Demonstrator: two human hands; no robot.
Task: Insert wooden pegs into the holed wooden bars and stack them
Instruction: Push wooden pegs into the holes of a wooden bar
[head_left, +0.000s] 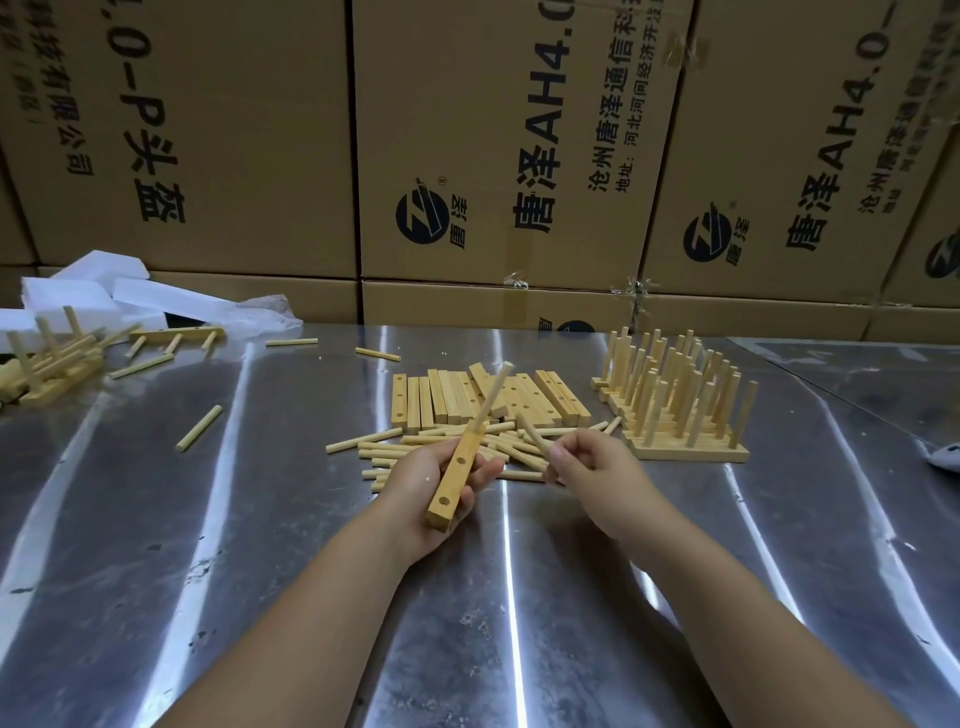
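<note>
We find the left hand (415, 480) gripping a bar (451, 488) holes-up, one peg (493, 392) seated at its far end, the right hand (592, 462) pinching a second peg (531, 432) close by, evidently for the next hole; the stack (675, 410) stands rightward.

Two bare arms are in view. The left hand (431, 493) and the right hand (587, 467) are uncovered, with rounded, fairly short fingers. A short pale nail shows on the right hand's thumb. A tiny pale speck sits on the back of the left hand, just behind the knuckles. Behind each wrist, the left forearm (322, 597) and the right forearm (727, 597) are smooth and bare as far as the picture's lower edge, widening away from the hands.
</note>
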